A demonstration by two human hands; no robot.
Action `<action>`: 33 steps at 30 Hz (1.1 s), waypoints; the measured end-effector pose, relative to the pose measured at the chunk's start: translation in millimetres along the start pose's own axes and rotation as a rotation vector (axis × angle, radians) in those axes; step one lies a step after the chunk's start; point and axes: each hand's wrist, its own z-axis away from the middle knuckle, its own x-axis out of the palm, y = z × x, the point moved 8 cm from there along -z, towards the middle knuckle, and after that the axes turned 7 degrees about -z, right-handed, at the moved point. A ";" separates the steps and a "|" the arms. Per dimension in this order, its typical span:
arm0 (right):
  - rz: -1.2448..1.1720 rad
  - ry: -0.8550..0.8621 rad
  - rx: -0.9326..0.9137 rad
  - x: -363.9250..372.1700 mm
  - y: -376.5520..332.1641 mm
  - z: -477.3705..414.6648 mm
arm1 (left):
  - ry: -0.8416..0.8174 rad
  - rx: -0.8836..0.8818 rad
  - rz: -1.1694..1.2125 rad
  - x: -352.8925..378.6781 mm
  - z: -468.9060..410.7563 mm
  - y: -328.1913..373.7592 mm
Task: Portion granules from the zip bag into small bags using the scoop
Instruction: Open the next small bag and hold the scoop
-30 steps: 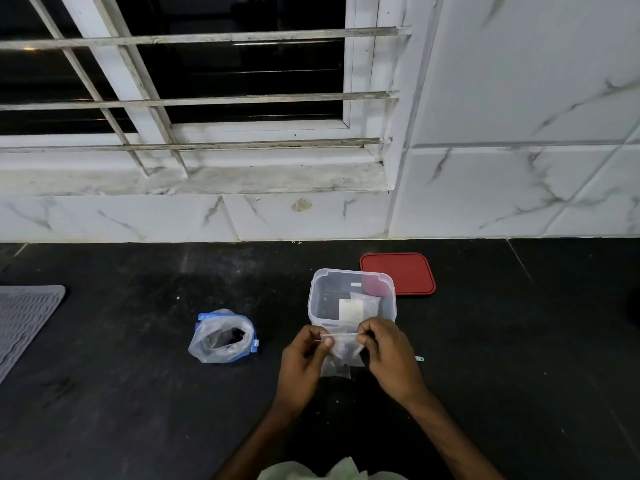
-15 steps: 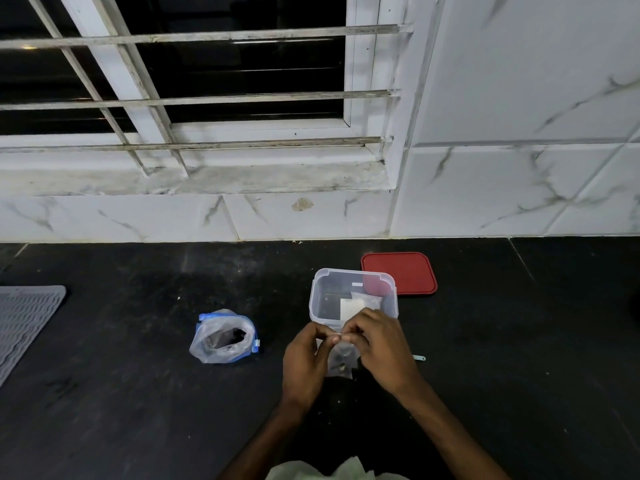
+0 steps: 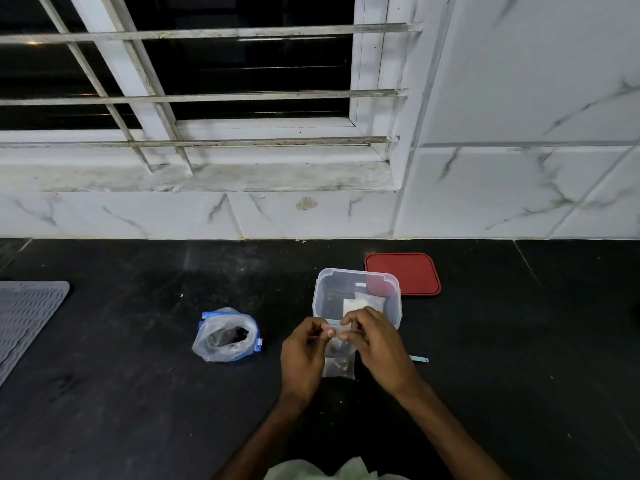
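A small clear bag (image 3: 340, 362) with a few dark granules in it hangs upright just above the black counter. My left hand (image 3: 302, 356) and my right hand (image 3: 375, 344) both pinch its top edge, fingertips close together. The zip bag (image 3: 225, 336), clear with a blue zip rim, stands open on the counter to the left with dark granules inside. A light blue scoop handle (image 3: 419, 358) pokes out from behind my right wrist; the rest of the scoop is hidden.
A clear plastic container (image 3: 356, 277) stands just behind my hands with small bags inside. Its red lid (image 3: 407, 271) lies flat behind it to the right. A grey ribbed mat (image 3: 24, 320) lies at the left edge. White tiled wall and barred window rise behind.
My right hand has slid left along the small bag's top edge toward my left hand, so the fingertips are now nearly together. The zip bag and container have not moved.
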 end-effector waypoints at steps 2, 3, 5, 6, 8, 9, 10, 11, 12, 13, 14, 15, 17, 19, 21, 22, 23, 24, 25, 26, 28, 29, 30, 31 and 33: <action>-0.030 0.037 -0.010 -6.2 3.7 -1.1 | 0.014 -0.003 0.037 -1.9 -2.0 -0.7; -0.032 0.067 -0.014 -9.3 4.9 -0.9 | 0.009 -0.003 0.042 -0.8 -2.9 -0.9; -0.037 0.126 -0.013 -14.6 3.9 -1.2 | -0.002 -0.012 0.065 2.7 -4.1 -3.8; -0.042 0.145 -0.006 -16.0 3.1 -1.2 | -0.004 -0.028 0.090 4.2 -4.5 -6.0; -0.069 0.164 0.004 -17.3 1.5 -0.8 | -0.043 -0.044 0.189 8.5 -4.0 -7.8; -0.102 0.161 0.008 -17.7 0.9 -1.2 | -0.082 -0.052 0.232 11.6 -3.6 -8.3; -0.148 0.148 0.013 -18.5 0.6 -2.3 | -0.131 -0.063 0.255 14.7 -3.6 -10.4; -0.199 0.131 0.014 -19.3 -0.1 -4.0 | -0.195 -0.085 0.251 18.3 -3.9 -14.6; -0.243 0.114 0.014 -20.4 -1.4 -5.9 | -0.261 -0.118 0.231 22.3 -4.0 -19.0; -0.275 0.101 0.018 -21.3 -2.0 -7.8 | -0.323 -0.151 0.200 25.9 -3.0 -23.4; -0.290 0.098 0.022 -22.8 -1.9 -9.5 | -0.366 -0.175 0.160 28.0 -2.3 -28.0; -0.291 0.099 0.022 -24.6 -1.5 -11.6 | -0.381 -0.182 0.120 28.6 -2.8 -32.5; -0.269 0.083 0.020 -26.7 -0.5 -14.3 | -0.365 -0.185 0.073 25.6 -3.9 -35.2; -0.234 0.057 0.011 -27.0 -0.5 -16.0 | -0.363 -0.179 0.043 23.6 -5.6 -33.9; -0.188 0.052 -0.007 -28.7 -1.4 -17.7 | -0.381 -0.146 -0.037 22.0 -7.5 -31.8; -0.173 0.053 -0.017 -29.6 -2.2 -18.3 | -0.393 -0.129 -0.071 21.4 -7.9 -31.4; -0.163 0.047 -0.029 -29.6 -3.4 -19.1 | -0.410 -0.118 -0.074 21.2 -7.5 -30.5; -0.154 0.030 -0.042 -28.3 -4.8 -19.3 | -0.421 -0.108 -0.046 20.7 -6.9 -28.7; -0.145 0.003 -0.054 -25.9 -6.1 -19.2 | -0.414 -0.099 0.005 19.6 -7.1 -26.1; -0.137 -0.030 -0.062 -22.7 -6.8 -18.3 | -0.386 -0.085 0.068 17.2 -7.5 -22.6; -0.123 -0.088 -0.060 -15.2 -6.0 -16.1 | -0.274 -0.044 0.143 7.6 -10.5 -17.1; -0.116 -0.107 -0.053 -11.8 -4.9 -15.1 | -0.220 -0.034 0.151 2.9 -12.3 -16.3; -0.111 -0.119 -0.043 -8.4 -3.0 -14.5 | -0.183 -0.035 0.144 -0.9 -13.5 -17.6; -0.103 -0.124 -0.032 -5.9 -1.4 -14.0 | -0.164 -0.040 0.132 -2.4 -14.1 -19.6; -0.071 -0.125 -0.020 -0.9 -0.5 -14.6 | -0.135 -0.037 0.120 -4.6 -13.9 -20.9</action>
